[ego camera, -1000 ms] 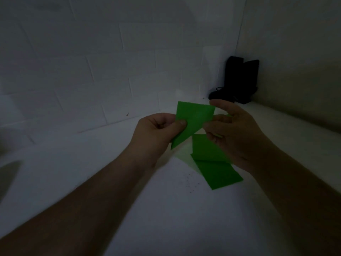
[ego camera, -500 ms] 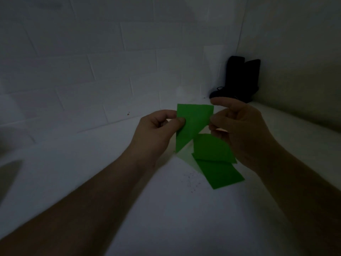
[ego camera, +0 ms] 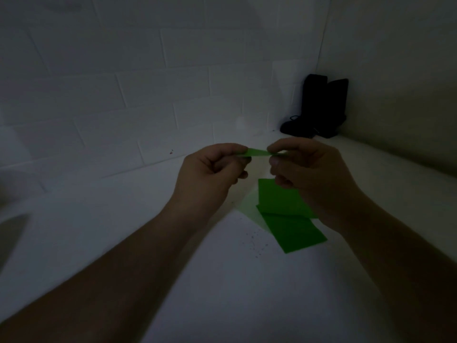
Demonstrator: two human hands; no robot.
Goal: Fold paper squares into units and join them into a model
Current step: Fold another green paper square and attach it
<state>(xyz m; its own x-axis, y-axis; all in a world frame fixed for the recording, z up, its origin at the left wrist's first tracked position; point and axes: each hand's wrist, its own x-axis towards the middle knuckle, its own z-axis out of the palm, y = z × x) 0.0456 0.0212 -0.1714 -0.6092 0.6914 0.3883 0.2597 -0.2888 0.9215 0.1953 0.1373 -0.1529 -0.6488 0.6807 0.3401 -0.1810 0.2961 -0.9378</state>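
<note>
A green paper piece (ego camera: 257,152) hangs in the air between both hands, tipped nearly edge-on so only a thin strip of it shows. My left hand (ego camera: 210,174) pinches its left end between thumb and curled fingers. My right hand (ego camera: 306,167) pinches its right end the same way. Below the hands, a small pile of green paper squares (ego camera: 289,216) lies on the white surface (ego camera: 197,280), partly hidden behind my right wrist.
A pair of black boots (ego camera: 319,107) stands in the far right corner against the white tiled wall. A wall runs along the right side. The light is dim. Small dark specks dot the surface near the pile.
The held green paper has turned from facing me to nearly flat and edge-on. Both hands have come closer together at its ends.
</note>
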